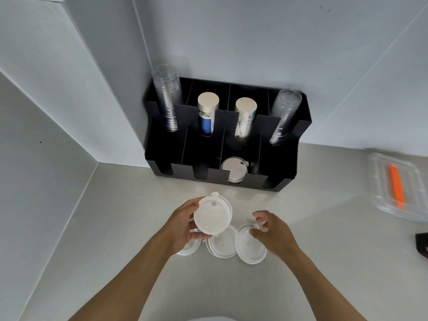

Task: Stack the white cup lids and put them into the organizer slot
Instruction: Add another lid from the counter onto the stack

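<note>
My left hand (183, 228) grips a small stack of white cup lids (212, 216), tilted and lifted off the counter. More white lids lie on the counter beneath: one at the left (188, 250), a pile in the middle (222, 247) and one at the right (247, 249). My right hand (269, 231) hovers over the right lid with fingers apart, its fingertips close to the lid's tab. The black organizer (280, 167) stands against the wall; white lids (234, 169) sit in its third front slot.
The organizer's back slots hold clear cup stacks (168, 96) (283, 114) and two paper cup stacks (207, 112) (244, 117). A clear plastic box (379, 188) with an orange item (397, 186) sits at the right. A dark object (421, 245) is at the right edge. Walls close the left and back.
</note>
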